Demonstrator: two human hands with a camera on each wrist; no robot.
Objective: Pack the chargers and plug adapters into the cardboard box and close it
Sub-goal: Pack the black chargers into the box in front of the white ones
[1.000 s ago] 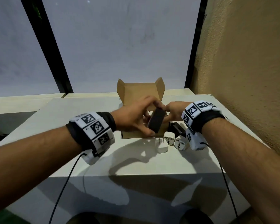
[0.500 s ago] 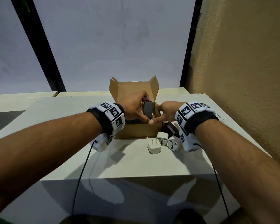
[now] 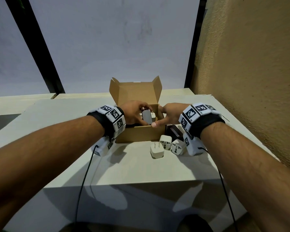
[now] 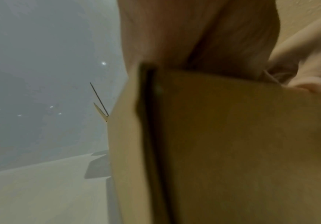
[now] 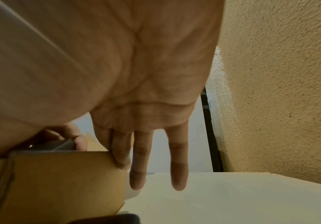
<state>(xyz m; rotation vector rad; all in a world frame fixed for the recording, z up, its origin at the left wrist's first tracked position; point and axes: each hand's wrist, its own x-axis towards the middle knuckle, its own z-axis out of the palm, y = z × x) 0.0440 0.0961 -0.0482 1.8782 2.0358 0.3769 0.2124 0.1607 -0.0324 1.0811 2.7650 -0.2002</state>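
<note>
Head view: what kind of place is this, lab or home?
Hard to say; likely an ordinary room, indoors. A plain cream table stands in the corner between a rough tan plaster wall and a big black-framed frosted window. No lab equipment visible.

The palm of the right hand (image 5: 136, 72) fills the upper left of the frame, fingers (image 5: 178, 166) extended downward beside the box (image 5: 63, 184) at lower left. A textured wall (image 5: 280, 91) is seen at right, above the table (image 5: 232, 201).
</note>
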